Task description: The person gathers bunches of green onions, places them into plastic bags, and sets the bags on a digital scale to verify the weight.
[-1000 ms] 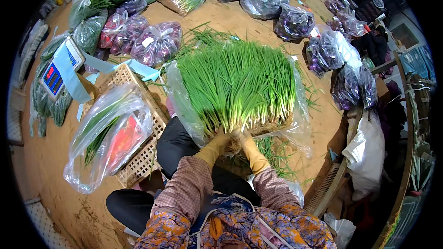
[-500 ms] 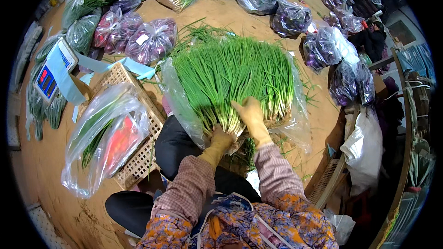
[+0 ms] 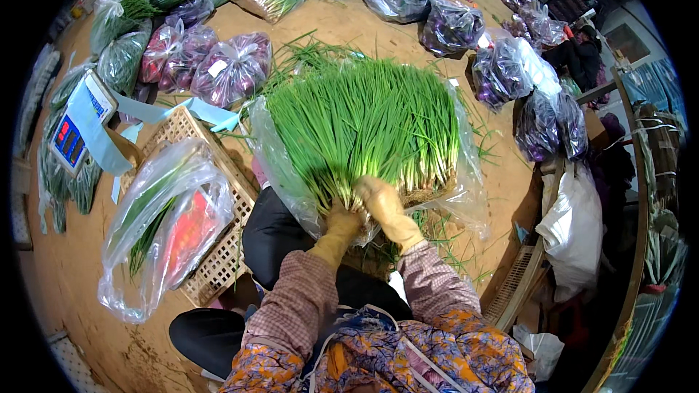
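Note:
A big fan-shaped pile of green chives (image 3: 364, 116) lies on a clear plastic sheet (image 3: 280, 167) on the earth floor, root ends toward me. Both my hands wear yellow gloves. My left hand (image 3: 341, 222) grips the root ends at the pile's near edge. Just to its right and slightly higher, my right hand (image 3: 382, 200) curls its fingers over a clump of the white stalk ends. The hands almost touch. My dark-trousered knee (image 3: 277, 233) sits just left of them.
A beige lattice basket (image 3: 193, 135) stands to the left, with a clear bag of greens and something red (image 3: 167, 225) on it. A blue-faced scale (image 3: 73, 127) is further left. Bags of purple vegetables (image 3: 233, 65) and greens ring the far side; a white sack (image 3: 575, 225) stands right.
My right hand rose from the root ends onto the pile, then drew back a little toward me. My left hand stayed at the roots. The view has shifted slightly.

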The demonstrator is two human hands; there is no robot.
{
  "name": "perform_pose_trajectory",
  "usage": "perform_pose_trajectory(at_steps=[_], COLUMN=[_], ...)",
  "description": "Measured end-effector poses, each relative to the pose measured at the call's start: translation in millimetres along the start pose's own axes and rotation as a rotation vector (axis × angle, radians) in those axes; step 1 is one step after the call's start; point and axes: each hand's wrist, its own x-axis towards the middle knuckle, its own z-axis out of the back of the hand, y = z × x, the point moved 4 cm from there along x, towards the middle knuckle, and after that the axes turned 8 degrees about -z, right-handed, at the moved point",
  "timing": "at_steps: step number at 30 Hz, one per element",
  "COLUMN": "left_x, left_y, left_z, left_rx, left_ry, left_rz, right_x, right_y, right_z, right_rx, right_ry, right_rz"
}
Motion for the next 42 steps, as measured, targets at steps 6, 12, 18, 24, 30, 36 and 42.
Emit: perform_pose_trajectory(at_steps=[6, 12, 18, 24, 30, 36, 42], left_x=[0, 0, -3, -4, -6, -25, 9], left_y=[2, 0, -6, -19, -15, -54, 15], left_z=[0, 11, 31, 23, 26, 33, 9], left_rx=[-0.188, -0.157, -0.171, -0.094, -0.380, -0.511, -0.377], left_ry=[-0.026, 0.047, 0.058, 0.032, 0.053, 0.029, -0.006], left_rz=[0.145, 0.050, 0.108, 0.113, 0.066, 0.067, -0.032], right_x=[-36, -112, -25, 63, 35, -57, -94], right_y=[6, -71, -22, -5, 14, 17, -29], right_z=[36, 66, 82, 37, 21, 47, 68], right_rx=[0.254, 0.170, -0.861, -0.843, -0.886, -0.367, 0.016], right_ry=[0.333, 0.712, 0.332, 0.243, 0.303, 0.657, 0.662], right_rz=[-0.519, -0.825, -0.375, -0.425, -0.245, -0.544, -0.738])
